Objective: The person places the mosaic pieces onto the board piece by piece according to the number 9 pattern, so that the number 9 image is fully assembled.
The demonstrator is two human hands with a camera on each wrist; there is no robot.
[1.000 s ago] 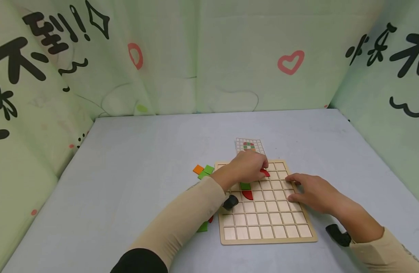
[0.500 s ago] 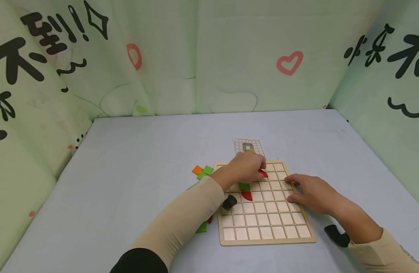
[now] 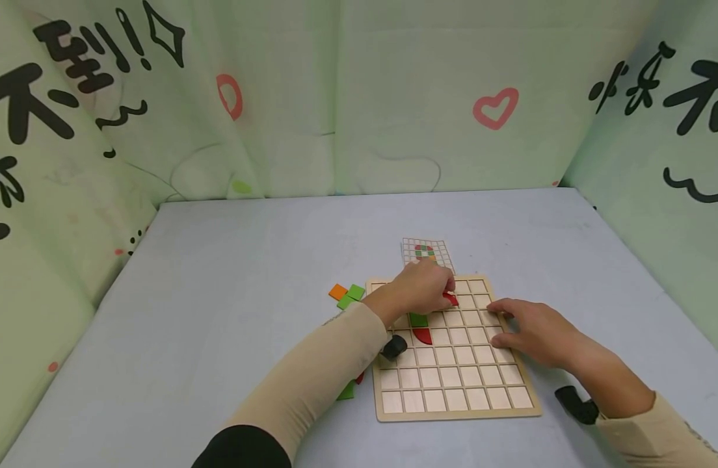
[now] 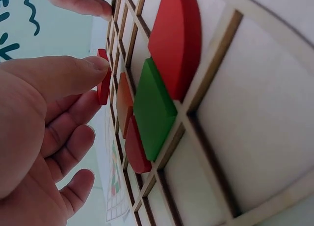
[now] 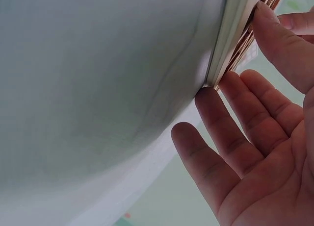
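Got a red piece (image 3: 451,299) pinched in my left hand (image 3: 420,286) over the board (image 3: 459,375); my right hand (image 3: 537,331) is held wide, touching its right edge.

Head view was fairly bright, soft and even over the pale tabletop (image 3: 265,325) and printed curtain (image 3: 394,97), light apparently from overhead, faint shadow below the right forearm (image 3: 605,374). Left wrist view ran dimmer and cooler; wooden grid board (image 4: 235,98) looked soft close up, its far edge of the scene hazy. Right wrist view was dim too: tabletop grey and blurred, right hand (image 5: 270,164) shaded, curtain out of focus.
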